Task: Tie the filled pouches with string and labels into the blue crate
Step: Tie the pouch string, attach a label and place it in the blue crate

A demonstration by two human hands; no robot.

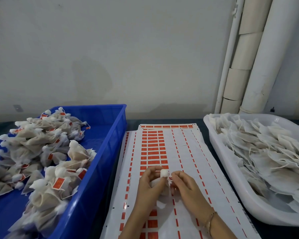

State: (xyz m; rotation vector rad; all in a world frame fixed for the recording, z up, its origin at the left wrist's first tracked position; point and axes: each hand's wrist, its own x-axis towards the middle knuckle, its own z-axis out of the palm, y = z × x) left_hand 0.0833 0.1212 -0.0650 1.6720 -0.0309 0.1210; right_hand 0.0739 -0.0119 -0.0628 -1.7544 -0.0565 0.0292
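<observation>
A filled white pouch [164,174] stands over the label sheets [162,152], its gathered neck poking up between my two hands. My left hand [148,185] grips the pouch body with fingers curled round it. My right hand [184,184] pinches at the pouch's neck from the right; any string there is too thin to make out. The blue crate [107,135] at the left holds several tied pouches [41,152] with red labels.
A white tray [219,152] at the right is heaped with flat untied pouches [266,152]. The stacked sheets of red labels cover the dark table between crate and tray. White pipes [248,57] run up the wall at the back right.
</observation>
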